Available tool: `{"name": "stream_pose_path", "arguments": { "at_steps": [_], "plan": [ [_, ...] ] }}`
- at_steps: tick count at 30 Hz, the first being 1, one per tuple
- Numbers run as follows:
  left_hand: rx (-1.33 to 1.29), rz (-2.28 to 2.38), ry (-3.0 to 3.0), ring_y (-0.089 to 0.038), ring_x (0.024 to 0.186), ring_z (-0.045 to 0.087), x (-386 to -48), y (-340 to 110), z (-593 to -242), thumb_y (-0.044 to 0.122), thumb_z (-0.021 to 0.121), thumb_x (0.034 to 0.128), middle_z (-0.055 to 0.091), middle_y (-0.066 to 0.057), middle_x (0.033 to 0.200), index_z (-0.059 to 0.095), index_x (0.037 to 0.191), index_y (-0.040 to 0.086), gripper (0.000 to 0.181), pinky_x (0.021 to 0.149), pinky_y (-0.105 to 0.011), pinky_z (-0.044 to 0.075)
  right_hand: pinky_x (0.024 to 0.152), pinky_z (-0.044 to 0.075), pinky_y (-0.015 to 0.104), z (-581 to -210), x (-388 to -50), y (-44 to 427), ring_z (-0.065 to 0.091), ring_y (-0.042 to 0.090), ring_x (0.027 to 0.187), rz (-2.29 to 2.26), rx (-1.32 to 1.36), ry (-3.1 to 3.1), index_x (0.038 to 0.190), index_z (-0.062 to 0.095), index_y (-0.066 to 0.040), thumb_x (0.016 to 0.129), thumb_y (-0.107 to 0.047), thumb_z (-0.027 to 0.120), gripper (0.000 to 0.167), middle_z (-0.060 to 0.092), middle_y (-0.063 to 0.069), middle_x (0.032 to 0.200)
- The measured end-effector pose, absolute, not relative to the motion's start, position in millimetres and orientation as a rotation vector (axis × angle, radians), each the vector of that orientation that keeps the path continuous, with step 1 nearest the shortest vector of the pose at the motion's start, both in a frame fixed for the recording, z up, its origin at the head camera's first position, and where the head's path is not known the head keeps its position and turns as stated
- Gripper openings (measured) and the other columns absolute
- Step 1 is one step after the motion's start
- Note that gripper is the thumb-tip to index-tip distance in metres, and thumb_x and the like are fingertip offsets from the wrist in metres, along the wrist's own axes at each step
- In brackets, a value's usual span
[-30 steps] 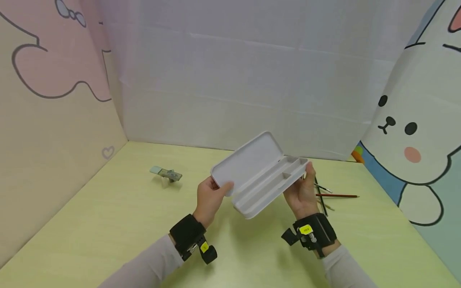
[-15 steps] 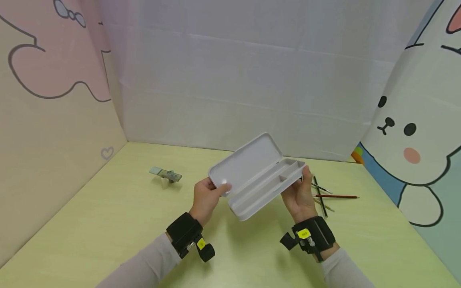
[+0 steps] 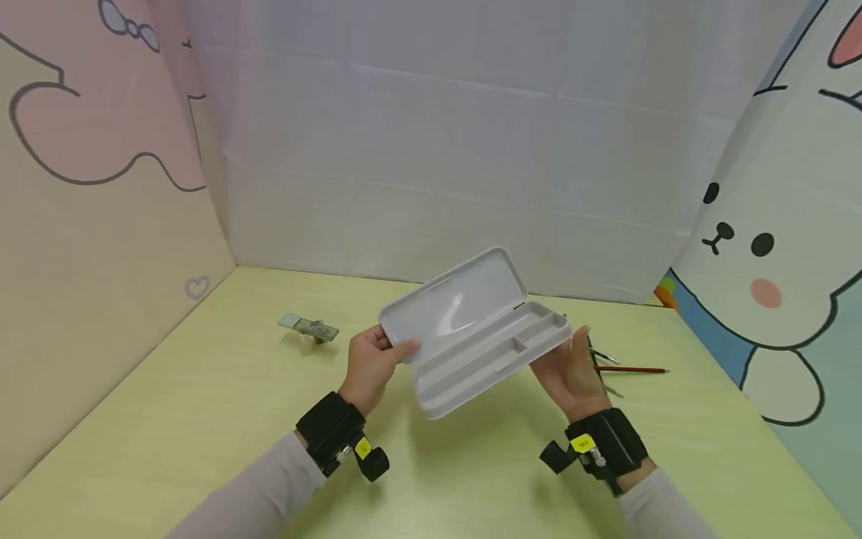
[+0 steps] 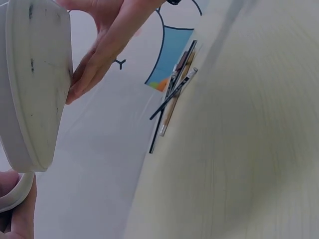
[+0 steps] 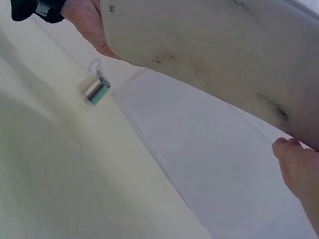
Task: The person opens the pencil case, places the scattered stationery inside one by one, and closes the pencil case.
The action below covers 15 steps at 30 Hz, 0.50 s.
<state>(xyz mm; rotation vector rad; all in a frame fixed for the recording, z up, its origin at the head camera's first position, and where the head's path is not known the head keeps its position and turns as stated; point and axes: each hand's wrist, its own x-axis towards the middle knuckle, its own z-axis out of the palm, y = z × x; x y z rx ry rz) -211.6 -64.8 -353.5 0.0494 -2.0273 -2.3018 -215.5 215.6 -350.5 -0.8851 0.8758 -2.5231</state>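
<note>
A white hinged case (image 3: 465,370) is held open above the table, tilted, its compartments showing nothing inside. My left hand (image 3: 370,367) pinches the lid's lower left corner, thumb on the inner face. At the case's right end, my right hand (image 3: 571,374) supports the tray from beneath with fairly straight fingers, partly hidden behind it. In the left wrist view the underside (image 4: 42,84) has dark marks, and the right hand's fingers (image 4: 89,74) touch it. The right wrist view shows the smudged underside (image 5: 199,55) and the left hand (image 5: 89,22) at its far end.
Several pencils or brushes, one of them red (image 3: 633,369), lie crossed on the yellow table (image 3: 202,419) right of the right hand. A small greenish object with a clear part (image 3: 310,327) stands at the left. White sheeting (image 3: 438,150) and cartoon-printed walls surround the table.
Both hands have tilted the case a little and its left end has moved left. The right hand has turned, its fingers straighter, and now covers part of the pencils.
</note>
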Motion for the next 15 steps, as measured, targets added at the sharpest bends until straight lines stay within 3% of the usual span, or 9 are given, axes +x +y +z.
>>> {"name": "stream_pose_path", "arguments": {
  "at_steps": [2, 4, 6, 7, 9, 11, 13, 15],
  "plan": [
    [0.042, -2.303, -2.042, -0.022, 0.099, 0.068, -214, -67, -351, -0.004, 0.070, 0.0816, 0.065, -0.027, 0.120, 0.059, 0.121, -0.008, 0.041, 0.083, -0.030, 0.057, 0.113, 0.037, 0.027, -340, -220, 225, 0.047, 0.013, 0.134, -2.434, -0.889, 1.090, 0.152, 0.028, -0.013, 0.088, -0.054, 0.052, 0.080, 0.046, 0.000, 0.148],
    [0.014, -2.293, -2.064, -0.024, 0.101, 0.068, -216, -70, -347, -0.004, 0.069, 0.0817, 0.064, -0.027, 0.121, 0.058, 0.123, -0.008, 0.043, 0.086, -0.033, 0.057, 0.110, 0.039, 0.023, -326, -229, 235, 0.047, 0.007, 0.134, -2.323, -0.822, 1.311, 0.155, 0.011, -0.011, 0.087, -0.061, 0.044, 0.091, 0.029, 0.002, 0.159],
    [-0.016, -2.295, -2.076, -0.021, 0.099, 0.068, -218, -73, -345, -0.004, 0.069, 0.0814, 0.065, -0.027, 0.120, 0.058, 0.123, -0.007, 0.044, 0.086, -0.032, 0.056, 0.107, 0.040, 0.019, -308, -239, 244, 0.033, 0.013, 0.145, -2.185, -0.764, 1.551, 0.155, -0.001, -0.006, 0.091, -0.059, 0.038, 0.092, 0.011, 0.009, 0.164],
    [-0.035, -2.296, -2.084, -0.020, 0.098, 0.068, -219, -74, -344, -0.004, 0.069, 0.0815, 0.065, -0.027, 0.119, 0.058, 0.124, -0.007, 0.044, 0.086, -0.032, 0.056, 0.106, 0.041, 0.017, -299, -244, 247, 0.035, 0.009, 0.143, -2.096, -0.748, 1.670, 0.154, -0.004, -0.004, 0.094, -0.056, 0.035, 0.089, 0.004, 0.012, 0.164],
    [-0.060, -2.287, -2.114, -0.016, 0.095, 0.068, -219, -77, -343, -0.004, 0.069, 0.0817, 0.066, -0.026, 0.117, 0.058, 0.124, -0.007, 0.044, 0.084, -0.029, 0.056, 0.106, 0.041, 0.017, -283, -255, 253, 0.037, 0.004, 0.141, -1.926, -0.727, 1.859, 0.154, 0.000, -0.001, 0.100, -0.046, 0.037, 0.079, 0.005, 0.013, 0.164],
    [-0.091, -2.278, -2.144, -0.013, 0.092, 0.068, -220, -80, -344, -0.004, 0.069, 0.0818, 0.068, -0.025, 0.114, 0.058, 0.124, -0.007, 0.043, 0.082, -0.027, 0.056, 0.106, 0.042, 0.020, -271, -262, 255, 0.042, 0.004, 0.137, -1.746, -0.717, 2.052, 0.153, 0.011, 0.001, 0.102, -0.033, 0.043, 0.069, 0.019, 0.015, 0.161],
    [-0.137, -2.251, -2.186, -0.012, 0.091, 0.068, -222, -83, -344, -0.004, 0.069, 0.0818, 0.069, -0.024, 0.112, 0.058, 0.123, -0.009, 0.043, 0.082, -0.026, 0.056, 0.107, 0.044, 0.027, -267, -269, 257, 0.054, -0.007, 0.119, -1.570, -0.715, 2.193, 0.151, 0.022, 0.001, 0.101, -0.026, 0.050, 0.063, 0.034, 0.015, 0.155],
    [-0.192, -2.212, -2.222, -0.009, 0.089, 0.067, -225, -87, -343, -0.004, 0.069, 0.0813, 0.070, -0.023, 0.108, 0.058, 0.122, -0.010, 0.043, 0.080, -0.025, 0.055, 0.108, 0.044, 0.035, -267, -272, 256, 0.057, -0.003, 0.117, -1.443, -0.693, 2.281, 0.148, 0.032, 0.000, 0.097, -0.022, 0.057, 0.060, 0.043, 0.018, 0.148]
  ]
}}
